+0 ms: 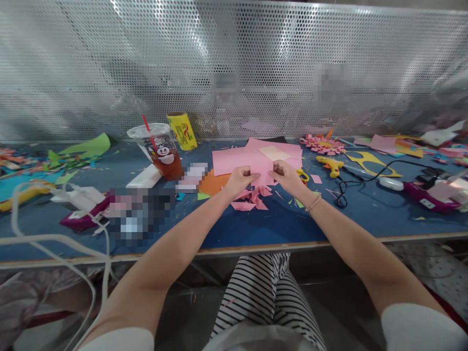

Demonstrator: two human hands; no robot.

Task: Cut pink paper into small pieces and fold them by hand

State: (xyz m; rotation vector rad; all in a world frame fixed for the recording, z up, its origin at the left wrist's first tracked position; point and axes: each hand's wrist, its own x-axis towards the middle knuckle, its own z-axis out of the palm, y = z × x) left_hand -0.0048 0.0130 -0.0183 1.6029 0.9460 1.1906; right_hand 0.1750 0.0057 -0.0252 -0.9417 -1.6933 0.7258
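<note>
A sheet of pink paper is pinched between my two hands above the work table. My left hand is closed on its left edge, thumb toward the middle. Opposite it, my right hand grips the right edge with thumb and fingers. Larger pink sheets lie just behind, and a pale peach piece rests on them. Below the held sheet is a pile of pink paper scraps. A yellow loop, perhaps a scissors handle, shows partly behind my right hand.
A plastic cup of brown drink and a yellow tube stand on the left. To the right lie a yellow glue gun, its black cord and a pink fringed paper piece. A perforated metal screen closes off the back.
</note>
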